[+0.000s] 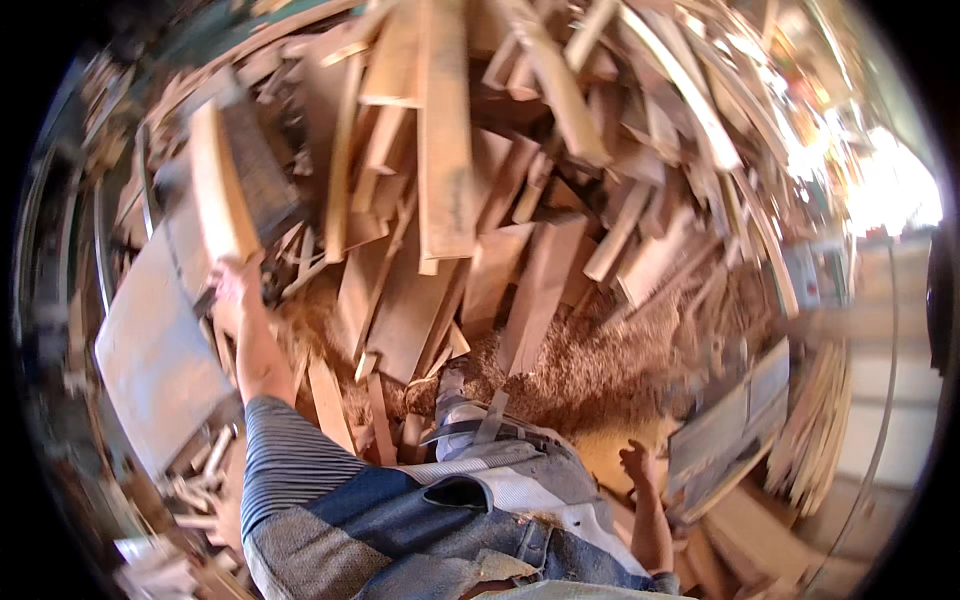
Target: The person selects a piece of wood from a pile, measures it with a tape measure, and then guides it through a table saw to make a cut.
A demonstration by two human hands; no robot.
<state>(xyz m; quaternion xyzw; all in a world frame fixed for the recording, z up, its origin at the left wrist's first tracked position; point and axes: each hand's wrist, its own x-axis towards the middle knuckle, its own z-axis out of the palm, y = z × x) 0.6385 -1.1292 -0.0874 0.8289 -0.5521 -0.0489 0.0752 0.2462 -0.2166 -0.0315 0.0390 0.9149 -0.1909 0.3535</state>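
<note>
Where the left arm ends: left hand (pixel 232 286), fingers closed on the near end of a pale board; thumb position too blurred to tell.
Pale board (pixel 220 185): in the left hand, at the upper left, pointing away from the body, over a dark slab (pixel 258 165) and the edge of the wood pile.
Right hand (pixel 637 464): low at the right, beside the body; fingers loosely bent and a little apart, around nothing visible.
Wood pile (pixel 410 318): boards and offcuts, pale to reddish brown, heaped at many angles across the upper middle; some edges blurred.
Wood shavings (pixel 600 362): brown, loose, between the wood pile and the body.
Grey sheet (pixel 158 350): broad, flat, tilted, left of the left forearm.
Grey panel (pixel 732 425): slanted, to the right of the right hand.
Thin strips (pixel 814 430): pale, bunched lengthwise, just right of the grey panel.
Sleeve (pixel 292 450): striped, on the left arm.
Bright opening (pixel 895 190): far right, washed out by light.
</note>
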